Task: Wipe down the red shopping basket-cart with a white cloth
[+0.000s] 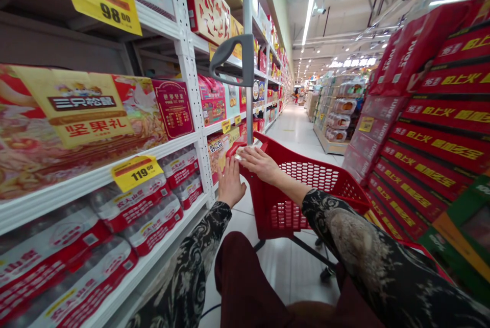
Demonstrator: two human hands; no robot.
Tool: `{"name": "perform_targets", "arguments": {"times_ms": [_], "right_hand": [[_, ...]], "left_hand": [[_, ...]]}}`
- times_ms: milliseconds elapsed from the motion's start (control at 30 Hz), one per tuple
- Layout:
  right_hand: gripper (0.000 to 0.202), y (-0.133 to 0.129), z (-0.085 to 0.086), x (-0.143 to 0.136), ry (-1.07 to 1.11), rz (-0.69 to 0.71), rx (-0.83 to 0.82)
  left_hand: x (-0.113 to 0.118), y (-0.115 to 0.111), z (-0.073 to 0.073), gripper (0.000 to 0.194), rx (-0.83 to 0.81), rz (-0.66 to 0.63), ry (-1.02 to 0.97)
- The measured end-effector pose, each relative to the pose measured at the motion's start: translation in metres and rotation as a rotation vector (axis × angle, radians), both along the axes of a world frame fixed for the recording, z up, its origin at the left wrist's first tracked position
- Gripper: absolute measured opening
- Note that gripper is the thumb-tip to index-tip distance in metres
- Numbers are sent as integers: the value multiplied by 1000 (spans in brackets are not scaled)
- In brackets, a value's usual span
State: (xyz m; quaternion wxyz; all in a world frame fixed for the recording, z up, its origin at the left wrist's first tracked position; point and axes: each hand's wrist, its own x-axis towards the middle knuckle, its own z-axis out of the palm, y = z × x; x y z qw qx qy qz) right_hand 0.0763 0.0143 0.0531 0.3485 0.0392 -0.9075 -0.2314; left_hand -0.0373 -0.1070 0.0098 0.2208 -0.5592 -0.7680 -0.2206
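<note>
My left hand is raised with its fingers stretched out and close together, its fingertips near the red corner of the shopping cart. Just right of it, my right hand lies palm down with flat, extended fingers over that same corner. Something small and whitish shows at the right fingertips, too small to make out. A grey metal pole with a grey loop handle rises behind the hands.
White shelves on the left hold gift boxes and packs of bottled water, with yellow price tags. Stacked red cases stand on the right. A tiled aisle runs ahead past a goods display.
</note>
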Motion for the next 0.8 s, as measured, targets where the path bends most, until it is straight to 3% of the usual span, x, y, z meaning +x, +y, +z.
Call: {"name": "perform_targets", "arguments": {"times_ms": [133, 333, 433, 567, 800], "right_hand": [[25, -3, -27, 2, 4, 14, -64], [33, -4, -10, -4, 113, 17, -148], [32, -5, -15, -4, 106, 12, -150], [26, -8, -47, 0, 85, -1, -132], [22, -23, -106, 7, 10, -13, -164]], "left_hand": [[-6, 2, -9, 82, 50, -11, -13], [-11, 4, -11, 82, 98, 32, -43], [-11, 1, -13, 81, 77, 41, -45], [-8, -4, -26, 80, 25, 27, -13], [3, -17, -61, 75, -81, 14, 40]]}}
